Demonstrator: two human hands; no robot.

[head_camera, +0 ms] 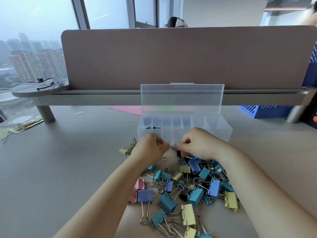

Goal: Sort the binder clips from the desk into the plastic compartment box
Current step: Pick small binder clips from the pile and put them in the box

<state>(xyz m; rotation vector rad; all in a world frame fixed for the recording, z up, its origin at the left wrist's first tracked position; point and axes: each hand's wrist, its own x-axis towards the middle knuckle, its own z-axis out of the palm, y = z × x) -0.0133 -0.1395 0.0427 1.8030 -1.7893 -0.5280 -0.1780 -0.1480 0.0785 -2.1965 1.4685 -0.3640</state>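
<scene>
— Well, where are your grips now?
— Both are close to the near wall of the box (221, 134). My left grip (151, 148) and right grip (199, 145) are curled tight and meet on one small black clip (178, 152). It's blurred, but both seem to pinch it.
— How does it lie?
— Roughly side to side between them, along the box wall. The black body is toward the right grip, and a wire loop hangs under the left.
— And the box?
— Just beyond both grips, with its lid (181, 97) standing open. The two compartments beyond the left grip hold black clips (147, 127); in the others I make out none.
— Which side should carry it?
— The left, I'd judge, since it's nearer those compartments. The pile of coloured clips (188, 186) lies on the table (68, 169) on my side of the grips, and some yellow clips (127, 148) lie just left of the left grip.
</scene>
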